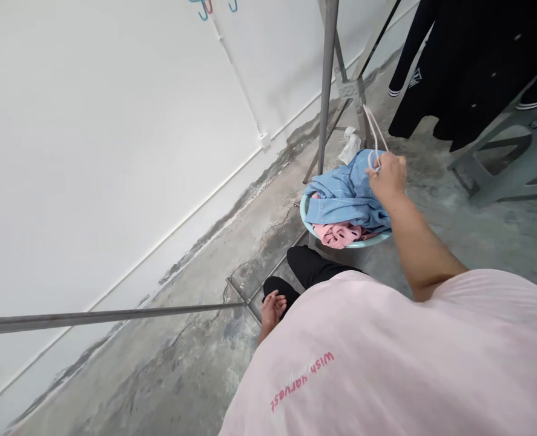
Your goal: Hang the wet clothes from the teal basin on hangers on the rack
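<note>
My right hand (389, 177) is closed on a white cord (375, 130), which stretches up to a joint of the metal stand. Just below the hand, a blue checked garment (347, 188) is heaped in a light green basin (307, 225). Pink cloth with dark marks (336, 235) pokes out under the blue one at the basin's front. My left hand (273, 307) hangs low beside my dark-clad legs, its fingers apart and slightly curled, with nothing in it.
Metal poles of a stand (327, 85) rise behind the basin, and another pole (114, 315) runs left. Dark garments (472, 66) hang at upper right above a grey-green plastic stool (504, 163). A white wall (91, 151) borders the concrete floor.
</note>
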A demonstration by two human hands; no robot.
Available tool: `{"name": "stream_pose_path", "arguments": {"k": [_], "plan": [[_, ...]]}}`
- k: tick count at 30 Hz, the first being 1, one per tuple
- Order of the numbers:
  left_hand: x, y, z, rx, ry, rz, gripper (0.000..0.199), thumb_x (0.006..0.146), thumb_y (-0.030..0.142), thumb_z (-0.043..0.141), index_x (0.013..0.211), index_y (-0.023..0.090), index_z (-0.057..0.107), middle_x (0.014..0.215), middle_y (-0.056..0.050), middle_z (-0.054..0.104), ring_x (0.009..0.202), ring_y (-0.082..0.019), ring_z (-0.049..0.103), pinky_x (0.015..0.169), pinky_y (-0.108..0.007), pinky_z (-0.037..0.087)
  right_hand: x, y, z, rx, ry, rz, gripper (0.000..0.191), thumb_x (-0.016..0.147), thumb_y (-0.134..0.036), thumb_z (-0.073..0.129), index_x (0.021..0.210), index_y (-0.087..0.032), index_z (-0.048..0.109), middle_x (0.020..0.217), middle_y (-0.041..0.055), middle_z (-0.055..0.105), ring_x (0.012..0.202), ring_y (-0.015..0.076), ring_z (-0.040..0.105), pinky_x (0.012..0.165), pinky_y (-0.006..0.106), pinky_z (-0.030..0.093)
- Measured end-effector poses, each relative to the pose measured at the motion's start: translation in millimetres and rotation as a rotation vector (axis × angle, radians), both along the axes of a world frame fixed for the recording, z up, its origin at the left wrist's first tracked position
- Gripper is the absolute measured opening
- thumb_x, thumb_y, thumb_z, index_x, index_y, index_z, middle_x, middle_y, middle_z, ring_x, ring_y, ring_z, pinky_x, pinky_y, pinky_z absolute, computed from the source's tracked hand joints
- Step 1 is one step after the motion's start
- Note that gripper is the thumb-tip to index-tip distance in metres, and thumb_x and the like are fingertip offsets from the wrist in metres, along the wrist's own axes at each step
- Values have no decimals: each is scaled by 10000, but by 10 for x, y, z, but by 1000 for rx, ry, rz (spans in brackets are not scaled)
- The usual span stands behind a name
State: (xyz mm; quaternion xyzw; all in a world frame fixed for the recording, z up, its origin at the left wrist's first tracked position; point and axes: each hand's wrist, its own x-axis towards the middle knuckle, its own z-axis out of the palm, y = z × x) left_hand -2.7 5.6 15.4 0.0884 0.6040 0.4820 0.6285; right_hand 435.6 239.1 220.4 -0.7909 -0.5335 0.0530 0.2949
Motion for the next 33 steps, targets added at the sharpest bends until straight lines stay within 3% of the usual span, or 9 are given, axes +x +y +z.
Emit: {"name": "stream_pose_path", "arguments": {"k": [3,6,9,13,16,21,27,30,33], "plan": [[-8,-19,-33,22,-9,16,169,980,180,492,1117,93,539,777,-87,717,623,-125,681,603,-204,534,25,114,-383,-106,12,10,175,831,-220,681,929,-158,550,1213,175,589,1163,260,438,916,375,320],[-24,-36,-74,37,-8,27,165,968,185,506,1104,102,549,770,-85,723,622,-129,683,608,-217,528,32,133,-621,-164,13,49,116,801,-201,642,850,-175,540,1206,187,583,1108,260,457,858,388,312],[-54,-52,-127,48,0,26,221,905,236,619,1086,117,579,783,-90,724,639,-135,685,641,-245,518,72,121,-707,-181,12,58,40,816,-232,545,847,-208,549,1184,163,584,1050,240,457,815,391,296],[-100,-75,-202,91,13,0,518,695,401,837,1093,149,622,937,-204,714,750,-180,707,751,-353,497,118,111,-737,-152,21,83,147,838,-318,507,947,-258,586,1201,125,589,1019,218,444,811,383,292],[-117,-82,-228,106,19,-27,639,592,467,885,1094,163,633,1074,-291,679,832,-203,715,821,-409,471,91,115,-763,-130,22,19,297,827,-285,550,1113,-218,595,1221,174,589,1021,224,458,811,379,279],[-87,-77,-164,100,38,-25,588,633,449,862,1093,156,642,1015,-249,704,727,-163,692,767,-368,483,51,133,-756,-136,19,26,484,827,-261,605,1297,-163,548,1299,236,552,1047,228,490,792,364,270],[-31,-62,-45,50,23,12,223,941,222,555,1125,97,570,790,-80,721,641,-116,678,656,-232,505,144,157,-557,-166,17,74,233,843,-278,463,941,-188,654,1144,211,631,970,220,528,755,378,289],[-12,-45,-21,29,14,2,179,999,195,449,1117,101,544,778,-72,718,637,-108,682,645,-203,513,200,138,-410,-125,16,79,259,834,-331,398,877,-229,633,1107,162,650,987,216,526,793,388,318],[18,-30,-18,16,11,4,172,1012,205,432,1112,113,537,783,-70,717,638,-103,684,634,-187,517,207,64,-241,-100,22,131,241,827,-337,411,863,-196,603,1097,193,642,982,235,536,795,387,337]]}}
